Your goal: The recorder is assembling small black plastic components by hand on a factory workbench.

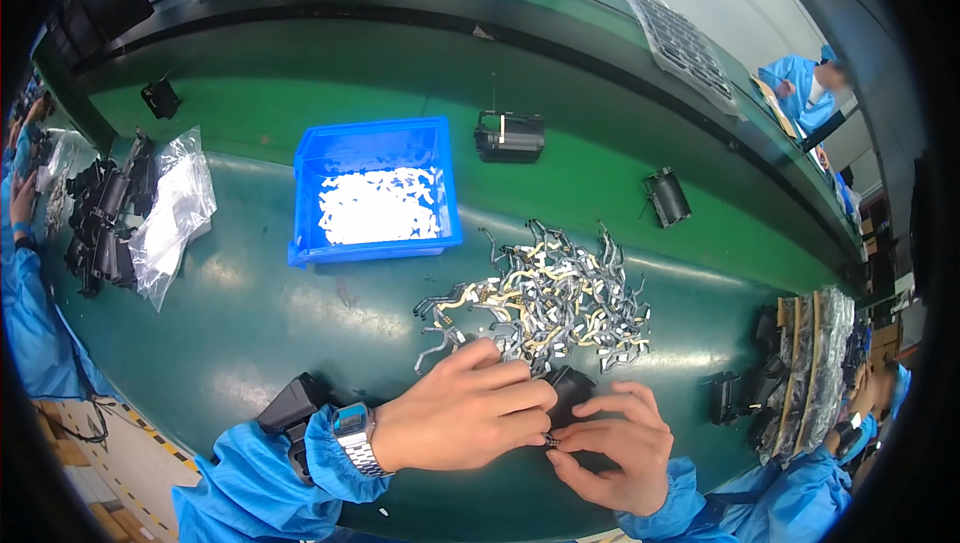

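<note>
While the left hand is closing its fingers over a small black plastic housing at the near edge of the green table, the right hand is pinching a tiny part against it. Both hands are working just beside the heap of grey and gold flat cables, probably so that pieces are within reach, and the blue plastic bin of white parts is standing behind.

The left hand and right hand cover most of the small black part; its shape cannot be determined. The item pinched at the fingertips is too small to identify. The stacked trays are partly cut off at the dark rim.
</note>
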Demonstrator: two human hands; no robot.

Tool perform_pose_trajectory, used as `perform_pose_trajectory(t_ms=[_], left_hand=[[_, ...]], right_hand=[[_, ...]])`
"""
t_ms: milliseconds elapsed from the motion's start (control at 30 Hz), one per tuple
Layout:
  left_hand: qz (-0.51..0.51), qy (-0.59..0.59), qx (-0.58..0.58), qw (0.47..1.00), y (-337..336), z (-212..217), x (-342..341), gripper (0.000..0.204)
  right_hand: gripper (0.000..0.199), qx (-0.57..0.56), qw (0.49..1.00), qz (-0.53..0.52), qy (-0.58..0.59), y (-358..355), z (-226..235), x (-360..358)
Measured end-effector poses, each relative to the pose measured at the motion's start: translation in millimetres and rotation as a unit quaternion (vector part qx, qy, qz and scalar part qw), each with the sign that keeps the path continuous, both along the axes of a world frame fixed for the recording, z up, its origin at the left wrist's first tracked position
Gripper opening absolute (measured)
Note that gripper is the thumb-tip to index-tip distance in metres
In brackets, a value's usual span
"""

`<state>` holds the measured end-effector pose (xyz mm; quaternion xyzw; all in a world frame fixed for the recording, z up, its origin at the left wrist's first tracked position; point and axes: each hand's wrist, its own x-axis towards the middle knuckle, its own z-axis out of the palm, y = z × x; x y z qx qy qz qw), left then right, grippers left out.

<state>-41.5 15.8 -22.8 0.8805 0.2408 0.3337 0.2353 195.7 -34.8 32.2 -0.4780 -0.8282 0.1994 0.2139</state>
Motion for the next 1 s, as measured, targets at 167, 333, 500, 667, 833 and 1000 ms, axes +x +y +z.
perform_pose_trajectory(t_ms=[167, 333, 500, 667, 833, 1000], left_hand=[[-0.008, 0.014, 0.007, 1.000, -0.4, 0.8, -1.1, 0.016], [-0.020, 0.037, 0.026, 0.999, 6.3, -1.7, 2.2, 0.020], [-0.031, 0.040, 0.093, 0.994, 15.3, -4.7, 10.7, 0.018], [0.008, -0.039, -0.012, 0.999, -11.1, 0.5, -1.8, 0.011], [0.039, -0.078, -0.030, 0.996, -16.1, 3.6, -0.8, 0.019], [0.092, -0.039, -0.006, 0.995, -16.1, -8.3, -2.0, 0.014]], right_hand=[[0.015, 0.001, 0.999, 0.001, 0.039, 3.0, -6.6, -1.2], [0.017, 0.006, 0.999, 0.004, 0.041, 14.3, -13.1, 3.2], [0.022, 0.014, 0.998, 0.028, 0.050, 18.5, -8.2, 9.8], [0.027, -0.011, 0.989, 0.014, 0.149, 4.7, -29.0, -2.8], [0.022, 0.041, 0.978, -0.023, 0.204, -3.9, -39.0, -3.0], [0.026, 0.024, 0.967, -0.063, 0.245, -3.3, -45.3, -4.3]])
